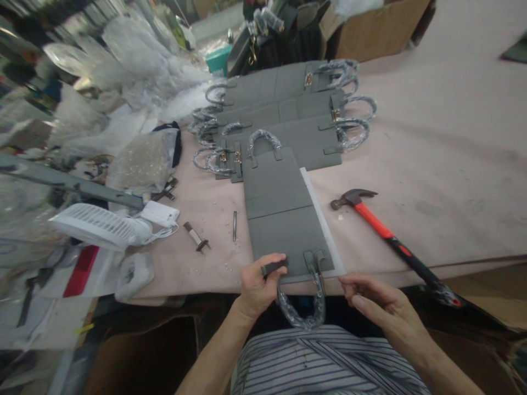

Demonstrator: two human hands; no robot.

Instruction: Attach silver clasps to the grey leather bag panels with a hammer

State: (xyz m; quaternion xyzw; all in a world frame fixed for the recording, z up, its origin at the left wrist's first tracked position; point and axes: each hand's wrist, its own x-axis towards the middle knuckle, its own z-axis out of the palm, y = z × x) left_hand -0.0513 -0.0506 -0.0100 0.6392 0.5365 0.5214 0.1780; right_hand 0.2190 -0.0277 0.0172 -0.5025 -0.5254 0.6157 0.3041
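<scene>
A grey bag panel [280, 219] lies lengthwise before me, with a plastic-wrapped handle [263, 140] at its far end. Another wrapped handle [302, 318] hangs over the table edge at the near end. My left hand [261, 282] is closed at the panel's near left corner, pinching a short dark grey strap [274, 267] between thumb and fingers. To the right of the near handle, my right hand [376, 299] is held with its fingers loosely bent and thumb apart, nothing visible in it. White sheet material [323, 219] shows from under the panel's right side.
A claw hammer [379, 225] lies on the right. Left of the panel are a metal punch [234, 226] and a metal tool [196, 237]. More grey bag panels [284, 109] overlap behind. A white fan [99, 225] and plastic bags [144, 159] crowd the left; a cardboard box [379, 30] stands behind.
</scene>
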